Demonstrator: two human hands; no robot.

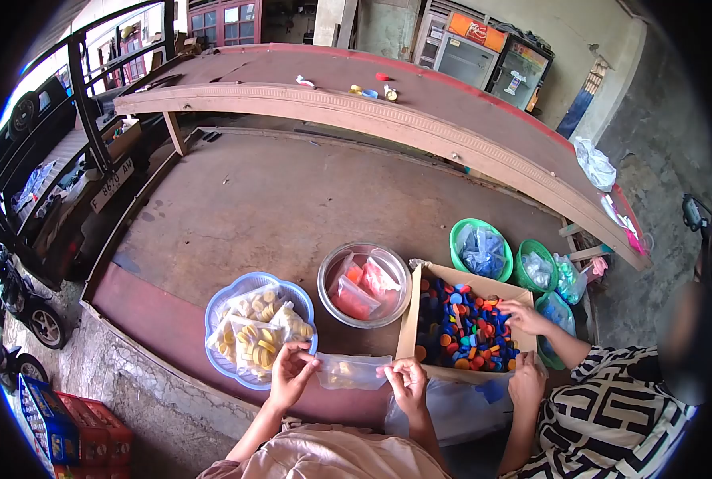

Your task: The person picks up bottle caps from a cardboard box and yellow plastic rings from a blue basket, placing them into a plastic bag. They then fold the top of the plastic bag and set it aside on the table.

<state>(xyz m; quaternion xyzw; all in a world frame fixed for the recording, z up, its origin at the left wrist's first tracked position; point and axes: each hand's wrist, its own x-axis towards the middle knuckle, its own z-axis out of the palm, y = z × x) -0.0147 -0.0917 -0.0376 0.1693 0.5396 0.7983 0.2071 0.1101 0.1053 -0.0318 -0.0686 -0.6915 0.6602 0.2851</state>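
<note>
Stretched between both hands is a clear plastic bag (354, 372) with a few pale yellow pieces inside. My left hand (293, 374) pinches its left end, and my right hand (406, 383) grips the right end. Just left of it stands a blue scalloped basket (212, 323) full of bags of yellow caps (257, 348). Beyond the bag, a steel bowl (324, 271) holds bags of red pieces (354, 297).
At right, a person's hands (529, 319) reach into a cardboard box (408, 319) of colourful caps (468, 323). Green baskets (455, 239) with bagged pieces stand behind it. A raised wooden ledge (332, 100) crosses the far side. Red and blue crates (84, 431) sit lower left.
</note>
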